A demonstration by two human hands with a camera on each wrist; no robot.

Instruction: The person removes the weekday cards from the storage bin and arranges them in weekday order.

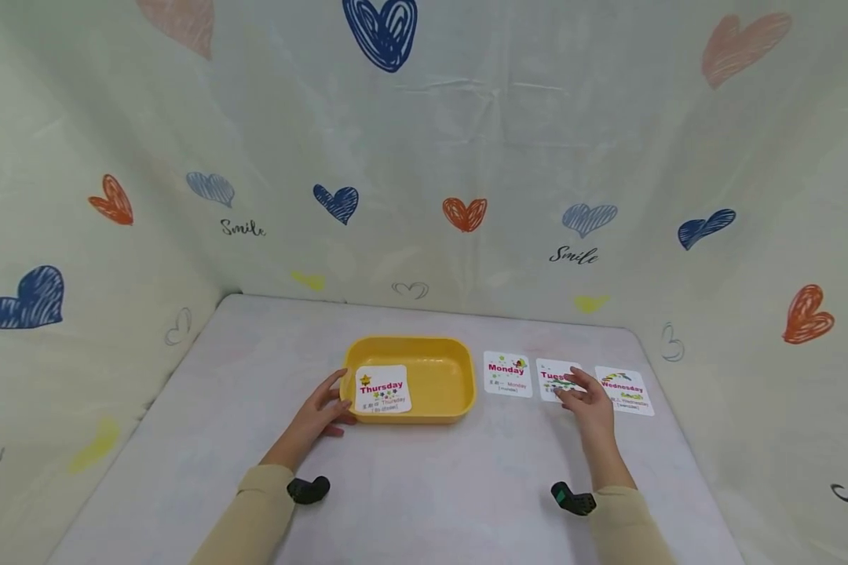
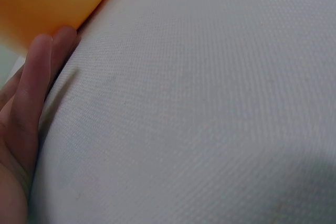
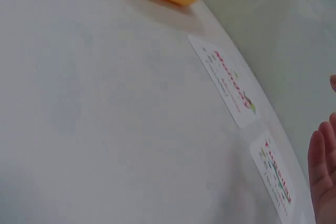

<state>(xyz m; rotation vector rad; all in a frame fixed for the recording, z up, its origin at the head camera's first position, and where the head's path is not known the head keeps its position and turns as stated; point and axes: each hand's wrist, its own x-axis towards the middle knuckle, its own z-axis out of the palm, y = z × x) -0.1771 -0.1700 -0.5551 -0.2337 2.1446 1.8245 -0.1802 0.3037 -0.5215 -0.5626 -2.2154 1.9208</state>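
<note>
One tray (image 1: 440, 378) holds one card, Thursday (image 1: 383, 390); three others, Monday (image 1: 507, 374), Tuesday (image 1: 551, 372), Wednesday (image 1: 626, 391), in row to right. Left hand (image 1: 316, 413), fingers extended, touches tray's left end; right hand (image 1: 592, 404), loosely spread, empty, over Tuesday.

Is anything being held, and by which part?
The left hand touches the yellow tray at its left end, though a firm grip can't be confirmed. The right hand holds nothing visible.
</note>
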